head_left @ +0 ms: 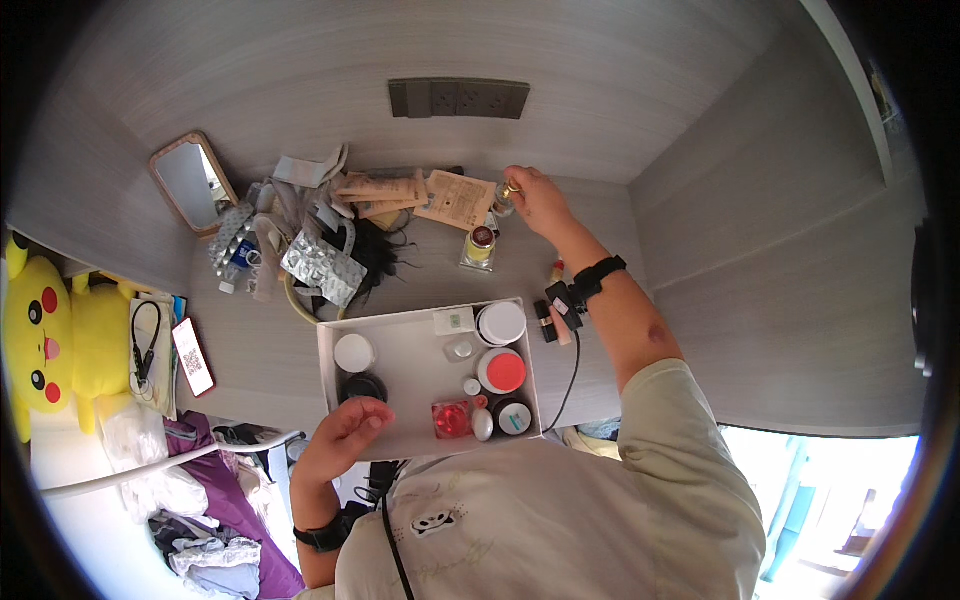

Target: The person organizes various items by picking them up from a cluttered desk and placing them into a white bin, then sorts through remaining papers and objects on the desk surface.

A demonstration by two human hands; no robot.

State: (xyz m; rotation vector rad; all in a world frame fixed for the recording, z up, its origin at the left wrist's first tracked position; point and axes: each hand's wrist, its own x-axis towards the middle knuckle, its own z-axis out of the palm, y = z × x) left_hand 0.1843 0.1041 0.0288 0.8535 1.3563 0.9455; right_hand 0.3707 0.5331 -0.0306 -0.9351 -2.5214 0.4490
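At the back of the desk my right hand (540,203) pinches the gold cap of a small clear glass bottle (503,201). Just in front stands another square glass perfume bottle (480,247) with yellow contents and a dark cap. A white open box (408,318) lies before me, holding a white-lidded jar (354,353), a black jar (362,388), a red-topped jar (502,371), a red translucent container (452,420) and several other jars. Over the box's near left corner my left hand (348,437) is loosely curled, with no object visible in it.
A framed mirror (193,180) leans at the back left. Beside it are blister packs (323,268), paper packets (455,199) and black hair (378,252). Lipsticks (551,320) lie right of the box. Far left are a phone (193,357) and yellow plush toys (45,335).
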